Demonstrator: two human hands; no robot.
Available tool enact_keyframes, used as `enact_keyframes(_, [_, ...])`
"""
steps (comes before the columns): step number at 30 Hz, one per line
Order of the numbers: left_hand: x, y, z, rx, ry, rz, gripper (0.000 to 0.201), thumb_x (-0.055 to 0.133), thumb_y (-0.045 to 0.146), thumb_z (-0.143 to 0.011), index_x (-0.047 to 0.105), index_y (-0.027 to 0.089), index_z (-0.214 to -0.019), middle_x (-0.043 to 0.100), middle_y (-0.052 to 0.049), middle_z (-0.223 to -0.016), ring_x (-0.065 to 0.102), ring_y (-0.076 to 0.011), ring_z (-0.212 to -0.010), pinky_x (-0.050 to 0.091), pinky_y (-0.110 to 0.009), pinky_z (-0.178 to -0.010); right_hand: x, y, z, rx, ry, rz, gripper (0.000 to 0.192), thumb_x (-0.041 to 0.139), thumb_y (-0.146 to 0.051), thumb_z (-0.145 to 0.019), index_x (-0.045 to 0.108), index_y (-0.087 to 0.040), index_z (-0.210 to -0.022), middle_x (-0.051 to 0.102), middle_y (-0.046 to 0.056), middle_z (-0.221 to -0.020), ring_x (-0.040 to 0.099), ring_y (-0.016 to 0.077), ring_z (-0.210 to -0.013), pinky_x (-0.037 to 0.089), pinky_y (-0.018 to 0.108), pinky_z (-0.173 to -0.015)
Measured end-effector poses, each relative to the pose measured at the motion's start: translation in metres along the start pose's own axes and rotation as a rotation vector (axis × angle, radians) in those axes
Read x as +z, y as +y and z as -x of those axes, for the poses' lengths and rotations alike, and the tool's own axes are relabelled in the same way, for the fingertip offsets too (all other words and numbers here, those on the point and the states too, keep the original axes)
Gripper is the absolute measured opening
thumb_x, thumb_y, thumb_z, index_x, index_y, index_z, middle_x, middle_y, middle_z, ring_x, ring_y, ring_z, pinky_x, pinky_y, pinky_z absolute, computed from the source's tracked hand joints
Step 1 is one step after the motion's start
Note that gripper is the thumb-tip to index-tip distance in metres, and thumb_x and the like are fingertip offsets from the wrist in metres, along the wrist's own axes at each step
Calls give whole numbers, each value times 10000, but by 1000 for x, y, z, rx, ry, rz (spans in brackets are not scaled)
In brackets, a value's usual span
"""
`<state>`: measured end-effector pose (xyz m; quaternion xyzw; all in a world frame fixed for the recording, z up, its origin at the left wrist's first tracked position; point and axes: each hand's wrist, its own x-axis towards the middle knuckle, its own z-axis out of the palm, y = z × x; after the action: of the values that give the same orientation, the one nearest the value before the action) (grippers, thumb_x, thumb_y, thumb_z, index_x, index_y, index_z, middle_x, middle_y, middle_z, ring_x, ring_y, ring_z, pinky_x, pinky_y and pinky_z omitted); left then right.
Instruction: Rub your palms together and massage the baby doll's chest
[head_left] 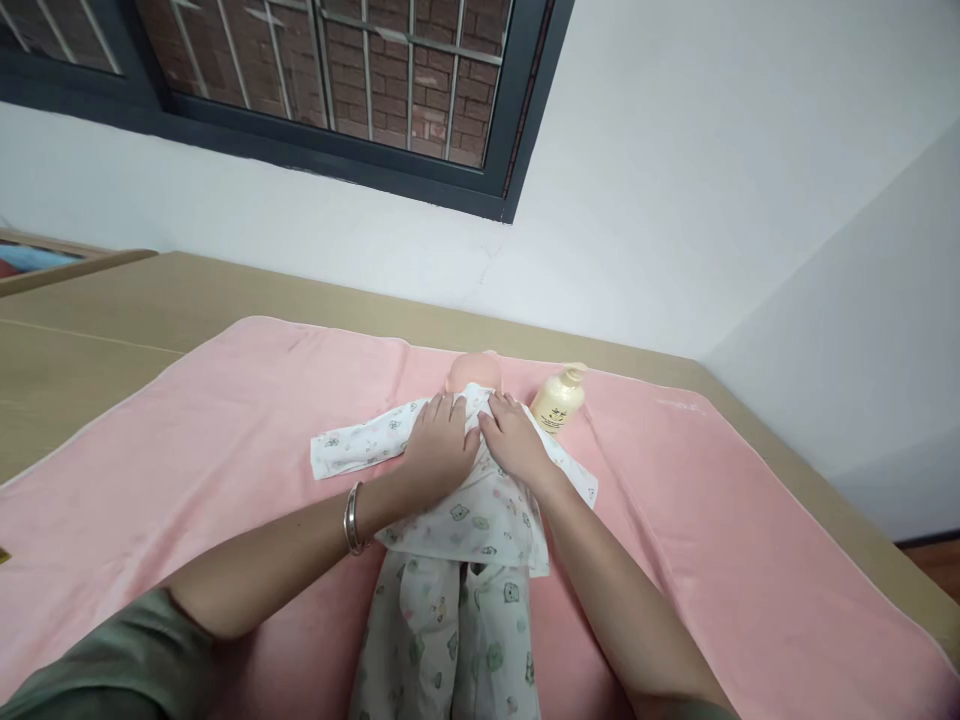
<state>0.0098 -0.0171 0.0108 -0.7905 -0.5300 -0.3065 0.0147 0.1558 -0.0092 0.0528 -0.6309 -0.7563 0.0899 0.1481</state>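
A baby doll (pixel 474 373) lies on a pink mat, its head pointing away from me and its face not visible. It is dressed in a white printed top (pixel 480 520) with long sleeves spread to both sides, and matching printed trousers (pixel 431 630). My left hand (pixel 441 445) rests flat on the top's upper left part, fingers stretched out. On the upper right part lies my right hand (pixel 516 438), also flat with its fingers extended. Just beyond the right hand, a pale yellow pump bottle (pixel 559 398) leans at a tilt on the mat.
The pink mat (pixel 720 560) covers most of a wooden surface (pixel 82 385) set against a white wall (pixel 645 230). A dark-framed window (pixel 420 165) with metal bars is above. Something blue (pixel 37 258) shows at the far left edge.
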Motion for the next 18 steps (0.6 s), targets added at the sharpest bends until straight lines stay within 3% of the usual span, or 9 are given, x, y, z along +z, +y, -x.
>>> enact_keyframes(6, [-6,-28,-30,-118,-162,251,329,404,306,-952,624,135,-1127,704,-161,-1146,637,-299,-1105,481,-456,-1000,8,-31,29,0,36,108,593,310,-315,-1036,406,24,-1513,405,250,-1579,309,359,-1517,262,516,-1234])
enact_keyframes(10, [-9,-30,-32,-100,-194,207,310,372,295,-963,632,144,-1040,714,-151,-1062,650,-296,-1031,492,-455,-963,8,-32,34,-63,56,69,578,312,-337,-1036,448,-26,-1504,440,208,-1572,314,326,-1521,279,480,-1237])
enact_keyframes(14, [-6,-10,-9,-13,-99,20,390,386,294,-971,574,88,-1243,640,-228,-1276,571,-361,-1232,434,-537,-1046,3,-6,13,13,21,-47,593,299,-388,-1048,438,-45,-1511,433,191,-1582,331,302,-1515,280,445,-1236])
enact_keyframes(18, [-1,5,8,-30,-27,-34,482,398,280,-971,464,91,-1409,512,-245,-1472,432,-392,-1405,348,-609,-1117,2,8,1,61,6,-58,638,350,-444,-1039,400,-40,-1531,371,198,-1616,297,325,-1526,246,456,-1244])
